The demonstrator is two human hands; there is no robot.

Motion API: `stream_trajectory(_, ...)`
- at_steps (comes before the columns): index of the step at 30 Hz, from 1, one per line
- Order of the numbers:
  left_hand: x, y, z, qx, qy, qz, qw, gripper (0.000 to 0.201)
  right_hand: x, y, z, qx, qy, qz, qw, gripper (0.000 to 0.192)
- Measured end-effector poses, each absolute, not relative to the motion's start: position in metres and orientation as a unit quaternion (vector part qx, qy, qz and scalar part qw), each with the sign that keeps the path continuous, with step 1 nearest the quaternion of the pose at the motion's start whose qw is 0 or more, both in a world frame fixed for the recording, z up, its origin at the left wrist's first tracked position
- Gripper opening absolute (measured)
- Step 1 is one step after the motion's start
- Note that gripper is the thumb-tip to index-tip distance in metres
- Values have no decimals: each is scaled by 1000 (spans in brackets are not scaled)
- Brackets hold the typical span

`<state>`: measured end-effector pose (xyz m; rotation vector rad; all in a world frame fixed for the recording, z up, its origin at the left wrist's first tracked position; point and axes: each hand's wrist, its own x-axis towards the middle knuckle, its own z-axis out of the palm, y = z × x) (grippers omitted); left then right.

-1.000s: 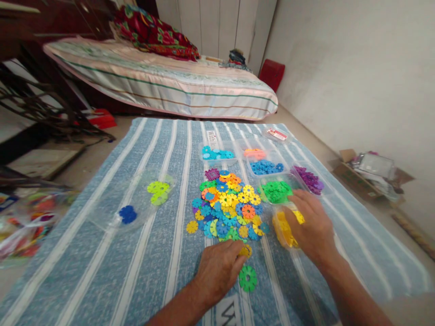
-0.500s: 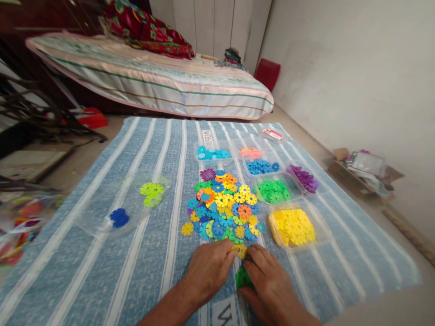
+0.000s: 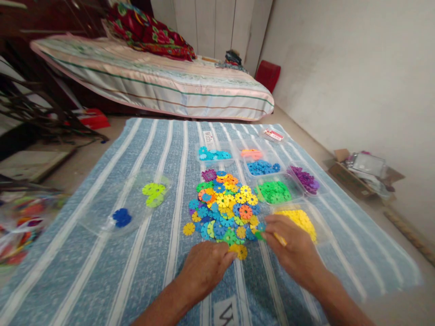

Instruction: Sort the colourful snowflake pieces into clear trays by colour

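Note:
My left hand (image 3: pixel 207 267) is closed at the near edge of a mixed pile of notched plastic discs (image 3: pixel 224 213). Its thumb and fingers pinch a yellow notched disc (image 3: pixel 233 248), partly hidden by the fingertips; another yellow disc (image 3: pixel 242 252) shows right beside it. To the right, my right hand (image 3: pixel 292 249) is closed too, over the near side of the box of yellow discs (image 3: pixel 321 222). A green disc (image 3: pixel 259 235) sticks out at its fingertips, and a yellow disc (image 3: pixel 280 239) shows edge-on between the fingers.
Clear boxes hold green discs (image 3: pixel 273 192), blue discs (image 3: pixel 261 167), purple discs (image 3: pixel 304 180), orange discs (image 3: pixel 250 153) and light blue discs (image 3: pixel 214 154). At left, a transparent tray holds lime discs (image 3: pixel 153 194) and dark blue discs (image 3: pixel 121 218). A striped cloth (image 3: pixel 136 280) covers the table.
My right hand has moved right and away from me, from beside my left hand to the yellow box, carrying green and yellow discs. My left hand has stayed nearly in place.

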<state>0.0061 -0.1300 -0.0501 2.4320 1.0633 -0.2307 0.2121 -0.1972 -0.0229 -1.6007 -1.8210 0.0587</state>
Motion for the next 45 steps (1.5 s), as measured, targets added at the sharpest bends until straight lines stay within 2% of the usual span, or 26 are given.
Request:
stream_trajectory(4, 6, -128, -44, 881, 395, -104, 239, 45, 250, -169, -8, -671, -624, -169, 362, 16)
stream_trajectory(6, 5, -128, -41, 878, 398, -120, 238, 47, 254, -166, -7, -677, -606, -209, 362, 18)
stream_trajectory(10, 5, -127, -36, 874, 401, -132, 241, 46, 226, -181, -16, -629, -678, -115, 361, 12)
stream_trajectory(15, 3, -127, -36, 872, 405, -124, 243, 42, 177, -204, -45, -596, -735, 9, 323, 16)
stream_trajectory(21, -3, -125, -37, 873, 398, -99, 262, 37, 165, -205, -77, -645, -713, -59, 270, 23)
stream_trajectory(27, -5, -123, -34, 875, 396, -102, 261, 27, 165, -191, -82, -659, -714, -45, 233, 18)
stream_trajectory(32, -7, -122, -31, 865, 407, -110, 272, 25, 166, -192, -91, -633, -723, -71, 268, 21)
stream_trajectory(39, -8, -120, -28, 869, 395, -119, 271, 27, 172, -204, -86, -575, -717, -81, 386, 25)
stream_trajectory(45, -10, -120, -28, 881, 382, -119, 251, 31, 167, -216, -79, -579, -723, -28, 376, 19)
